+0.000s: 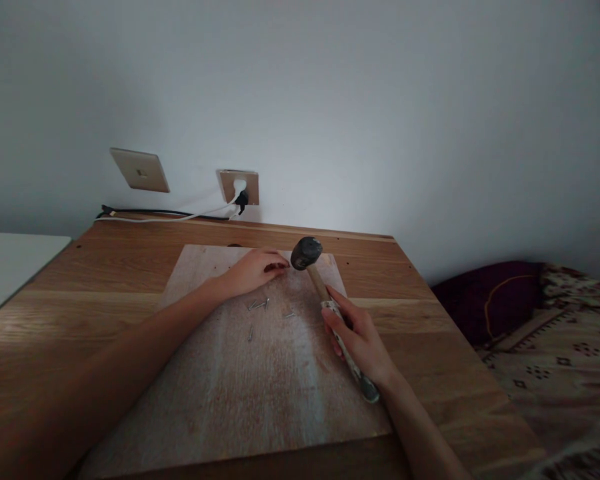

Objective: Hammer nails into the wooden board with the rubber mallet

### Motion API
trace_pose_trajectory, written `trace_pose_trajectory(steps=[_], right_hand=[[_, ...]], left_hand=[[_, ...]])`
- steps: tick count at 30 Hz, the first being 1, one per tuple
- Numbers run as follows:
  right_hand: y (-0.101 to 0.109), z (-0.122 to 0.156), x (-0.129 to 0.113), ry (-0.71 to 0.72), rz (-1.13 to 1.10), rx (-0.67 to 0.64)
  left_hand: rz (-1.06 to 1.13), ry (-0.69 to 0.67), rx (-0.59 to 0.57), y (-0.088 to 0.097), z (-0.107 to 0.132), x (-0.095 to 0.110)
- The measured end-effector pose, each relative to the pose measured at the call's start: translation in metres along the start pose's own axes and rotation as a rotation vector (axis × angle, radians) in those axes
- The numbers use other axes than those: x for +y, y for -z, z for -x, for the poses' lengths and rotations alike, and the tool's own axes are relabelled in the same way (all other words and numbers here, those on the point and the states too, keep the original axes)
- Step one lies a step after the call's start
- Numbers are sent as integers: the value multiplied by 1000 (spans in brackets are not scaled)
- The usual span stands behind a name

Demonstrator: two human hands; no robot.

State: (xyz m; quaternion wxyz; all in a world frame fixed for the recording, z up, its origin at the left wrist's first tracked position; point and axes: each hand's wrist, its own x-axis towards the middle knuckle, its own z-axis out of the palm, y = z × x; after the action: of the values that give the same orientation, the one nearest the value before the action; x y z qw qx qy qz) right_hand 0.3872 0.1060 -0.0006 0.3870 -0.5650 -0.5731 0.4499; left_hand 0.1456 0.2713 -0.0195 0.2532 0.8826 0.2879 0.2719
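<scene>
Right hand (355, 333) clamped on wood-handled hammer (319, 282), head above far-right part of board (220, 393). Probably head-heavy, rigid; mid-handle hold suits. Left hand (255, 270) near board's far edge, fingers curled; can't tell if pinching anything. Nails (263, 305) on board's far half: likely light, stiff; take by shank.
</scene>
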Motion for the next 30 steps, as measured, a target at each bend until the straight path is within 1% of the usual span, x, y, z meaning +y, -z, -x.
trace_pose_trajectory(steps=[6,14,18,21,23,25,26,27,29,30], right_hand=[[-6,4,-4,11,-29,9],[-13,4,-3,-4,47,-44],[-14,4,-1,-8,57,-57],[-13,5,-1,-8,93,-55],[-13,6,-1,6,115,-48],[-13,7,-2,3,115,-54],[-13,7,-2,-3,109,-58],[-13,8,-2,-7,104,-60],[-14,8,-1,-9,94,-51],[-15,9,-1,-6,85,-37]], left_hand=[[82,125,46,-4,0,-3],[111,130,61,-2,-1,-2],[150,131,81,-5,0,-6],[203,150,74,-7,-1,-8],[204,172,80,-2,-1,-7],[138,185,79,8,-2,-3],[94,184,52,15,-2,1],[60,179,-4,22,-2,5],[41,157,-189,35,0,18],[48,132,-285,38,1,26]])
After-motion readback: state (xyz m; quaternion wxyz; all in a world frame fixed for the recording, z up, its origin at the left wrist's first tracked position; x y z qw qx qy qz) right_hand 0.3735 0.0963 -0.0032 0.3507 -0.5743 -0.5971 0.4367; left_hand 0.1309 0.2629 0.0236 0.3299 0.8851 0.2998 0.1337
